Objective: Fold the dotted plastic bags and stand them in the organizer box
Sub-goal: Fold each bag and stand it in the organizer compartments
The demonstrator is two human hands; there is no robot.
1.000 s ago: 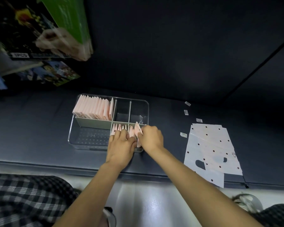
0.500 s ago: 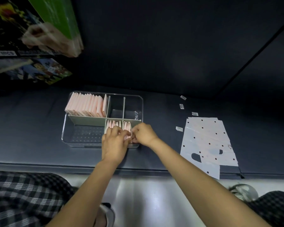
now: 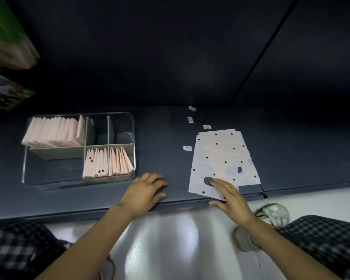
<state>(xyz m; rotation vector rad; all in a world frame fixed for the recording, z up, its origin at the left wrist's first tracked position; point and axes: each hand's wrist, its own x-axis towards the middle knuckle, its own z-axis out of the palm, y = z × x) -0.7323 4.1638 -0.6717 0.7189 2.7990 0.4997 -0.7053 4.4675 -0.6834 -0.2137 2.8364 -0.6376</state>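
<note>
Far out to the left of the left hand (image 3: 143, 194), the clear organizer box (image 3: 132, 126) sits on the dark surface (image 3: 162, 142); its rear left compartment is packed with folded bags (image 3: 55, 134) standing on edge, and the two near compartments closest to that hand hold more, the last few leaning outward toward the box wall. Those leaners look the likeliest to slump or spring open if the box is bumped, since the plastic appears thin and slick. The left hand itself hovers or rests near the surface's front edge, fingers loosely bent and holding nothing, just right of the box corner. Well to its right, the right hand (image 3: 228, 194) lies flat, fingers straight and spread, on the near corner of the stack of dotted plastic bags (image 3: 220, 156), fingertips beside the handle cut-out. Because that corner overhangs the front edge, a drag toward the body could pull several sheets off together, or slide the whole stack to the floor. Beyond this hand's fingertips, small labels (image 3: 187, 148) lie loose beside the stack and could stick to or be swept along with a bag.
</note>
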